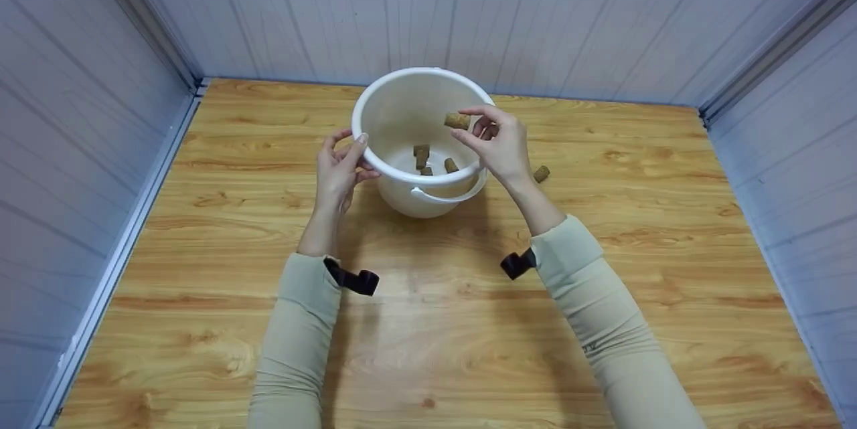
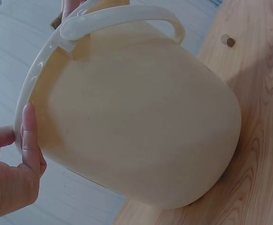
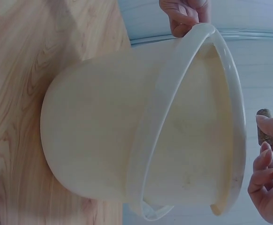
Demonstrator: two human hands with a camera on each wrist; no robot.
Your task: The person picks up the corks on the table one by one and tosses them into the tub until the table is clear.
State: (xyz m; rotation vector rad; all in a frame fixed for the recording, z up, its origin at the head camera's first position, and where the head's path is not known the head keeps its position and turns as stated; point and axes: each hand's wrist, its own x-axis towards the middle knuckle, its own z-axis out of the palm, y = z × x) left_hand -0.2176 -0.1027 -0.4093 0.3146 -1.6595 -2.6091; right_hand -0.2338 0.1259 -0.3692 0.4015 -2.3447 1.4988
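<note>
A white plastic bucket stands on the wood-grained surface, its handle hanging down at the near side. My left hand grips the bucket's rim at the left, thumb on top and fingers beneath. Between thumb and index finger, my right hand pinches a cork over the right part of the bucket's mouth. Several corks lie on the bucket's floor, partly hidden by the near rim. In the right wrist view the pinched cork shows above the rim.
One more cork lies on the wood-grained surface, right of the bucket and beside my right wrist. Pale panel walls enclose the surface at the back and both sides. A black camera mount sits on each wrist.
</note>
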